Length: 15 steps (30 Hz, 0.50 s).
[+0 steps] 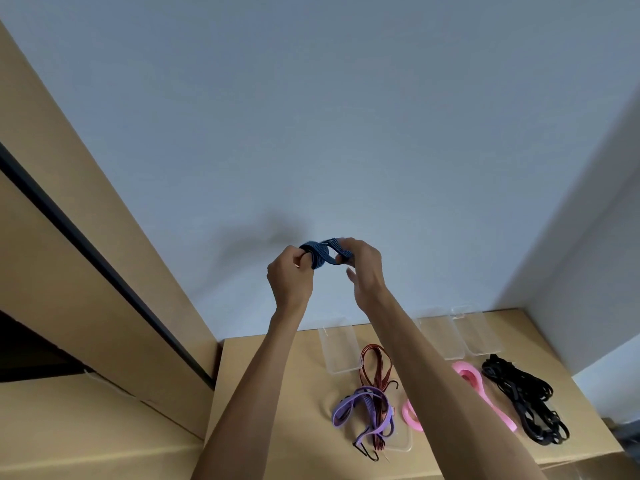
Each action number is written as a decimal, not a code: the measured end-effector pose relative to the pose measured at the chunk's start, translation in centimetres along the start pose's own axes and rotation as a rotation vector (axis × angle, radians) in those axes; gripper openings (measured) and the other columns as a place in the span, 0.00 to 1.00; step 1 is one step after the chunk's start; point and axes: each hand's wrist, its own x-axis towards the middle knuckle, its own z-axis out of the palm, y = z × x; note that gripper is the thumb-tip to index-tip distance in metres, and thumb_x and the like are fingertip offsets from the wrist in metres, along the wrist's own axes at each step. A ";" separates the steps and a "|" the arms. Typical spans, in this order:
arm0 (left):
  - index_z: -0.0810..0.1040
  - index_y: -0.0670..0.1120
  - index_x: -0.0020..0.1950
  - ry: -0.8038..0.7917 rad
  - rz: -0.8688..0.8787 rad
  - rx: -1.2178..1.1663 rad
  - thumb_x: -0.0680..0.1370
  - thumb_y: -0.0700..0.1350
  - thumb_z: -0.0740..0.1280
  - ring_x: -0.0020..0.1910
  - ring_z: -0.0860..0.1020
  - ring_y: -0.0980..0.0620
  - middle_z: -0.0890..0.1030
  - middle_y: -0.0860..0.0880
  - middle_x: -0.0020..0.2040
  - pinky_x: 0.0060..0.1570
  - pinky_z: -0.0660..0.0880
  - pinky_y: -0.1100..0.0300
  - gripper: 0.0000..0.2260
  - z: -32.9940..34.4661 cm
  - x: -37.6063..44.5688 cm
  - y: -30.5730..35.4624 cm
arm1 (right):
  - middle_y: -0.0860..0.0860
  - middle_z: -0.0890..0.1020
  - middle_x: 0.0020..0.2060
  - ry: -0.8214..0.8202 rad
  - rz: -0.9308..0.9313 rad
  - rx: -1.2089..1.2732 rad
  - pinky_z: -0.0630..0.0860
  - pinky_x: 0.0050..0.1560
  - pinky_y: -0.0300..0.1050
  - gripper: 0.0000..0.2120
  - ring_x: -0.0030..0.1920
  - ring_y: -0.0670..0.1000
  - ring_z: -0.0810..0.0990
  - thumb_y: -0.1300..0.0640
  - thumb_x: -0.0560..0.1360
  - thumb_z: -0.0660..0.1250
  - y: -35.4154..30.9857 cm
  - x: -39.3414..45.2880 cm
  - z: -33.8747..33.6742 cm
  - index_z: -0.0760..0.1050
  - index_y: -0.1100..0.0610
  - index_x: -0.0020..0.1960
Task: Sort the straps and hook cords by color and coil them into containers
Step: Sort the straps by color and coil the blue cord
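A: What lies closest on the table [277, 393]?

B: A purple strap [360, 405] tangled over a dark red hook cord [375, 367], partly on a clear container [401, 443] at the near edge. Just right of them a pink strap [471, 375] runs under the right forearm, and a heap of black straps [526, 400] sits further right (nearly at the table's side edge).

A: And behind those?

B: Three more clear containers against the wall: one on the left [338, 344], two side by side on the right [441, 337] [476, 332]. All look empty.

A: Where are the hands?

B: Raised well above the table, in front of the pale wall [346, 116]. The left hand [289, 277] has its fingers curled around one end of a blue strap [318, 256], wound into a loose coil. The right hand [363, 266] pinches the other end, fingers bent over it, thumb hanging free below.

A: So the blue one touches nothing else?

B: Only the two hands.
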 end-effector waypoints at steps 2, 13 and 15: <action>0.79 0.42 0.41 0.029 0.001 -0.127 0.77 0.37 0.68 0.34 0.82 0.51 0.82 0.49 0.35 0.34 0.76 0.61 0.05 -0.1 0.2 0.4 | 0.50 0.82 0.34 0.006 0.026 0.005 0.69 0.54 0.47 0.15 0.44 0.49 0.80 0.42 0.72 0.68 0.3 0.1 0.0 0.78 0.54 0.39; 0.81 0.41 0.44 -0.023 0.142 -0.372 0.77 0.35 0.69 0.37 0.84 0.50 0.83 0.46 0.40 0.39 0.80 0.59 0.03 -0.9 0.8 1.4 | 0.52 0.83 0.46 -0.075 -0.198 -0.030 0.77 0.41 0.41 0.10 0.41 0.47 0.84 0.60 0.72 0.71 0.0 0.0 -0.1 0.79 0.55 0.53; 0.81 0.40 0.44 -0.026 0.142 -0.407 0.76 0.34 0.70 0.36 0.84 0.50 0.83 0.46 0.40 0.37 0.78 0.63 0.02 -1.3 1.0 1.7 | 0.52 0.85 0.52 -0.192 -0.283 -0.124 0.80 0.48 0.41 0.16 0.50 0.50 0.85 0.62 0.75 0.68 -0.5 0.1 -0.2 0.79 0.53 0.61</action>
